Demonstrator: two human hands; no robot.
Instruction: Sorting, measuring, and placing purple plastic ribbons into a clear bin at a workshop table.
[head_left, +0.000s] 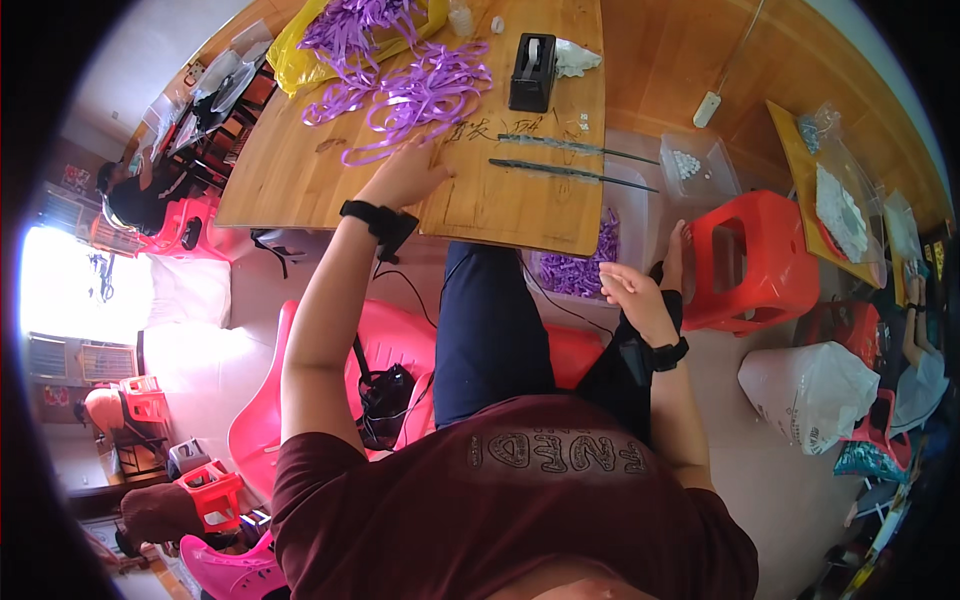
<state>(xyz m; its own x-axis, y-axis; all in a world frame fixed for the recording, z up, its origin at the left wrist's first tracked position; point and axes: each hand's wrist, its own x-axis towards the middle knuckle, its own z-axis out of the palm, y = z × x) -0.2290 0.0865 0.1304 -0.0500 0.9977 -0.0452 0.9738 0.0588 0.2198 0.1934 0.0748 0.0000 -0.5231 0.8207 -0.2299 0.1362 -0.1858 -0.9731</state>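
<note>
A heap of shiny purple ribbon (pixel 425 90) spreads over the far left of the wooden table, spilling from a yellow plastic bag (pixel 290 62). My left hand (pixel 408 172) is over the table at the near end of the ribbon, fingers apart; whether it touches the nearest strand is hard to see. Off the table's right edge, my right hand (pixel 642 305) hangs beside a clear bin of small purple pieces (pixel 575 268), its fingers loosely bent with nothing visible in them. Two thin dark rods (pixel 545 170), partly wrapped in clear plastic, lie across the table's right edge.
A black tape dispenser (pixel 533 72) and crumpled white plastic (pixel 577 58) sit at the far right. Beyond the right edge are a clear box of white pieces (pixel 690 168), a red stool (pixel 752 262) and a white sack (pixel 812 390). Other people sit at both sides.
</note>
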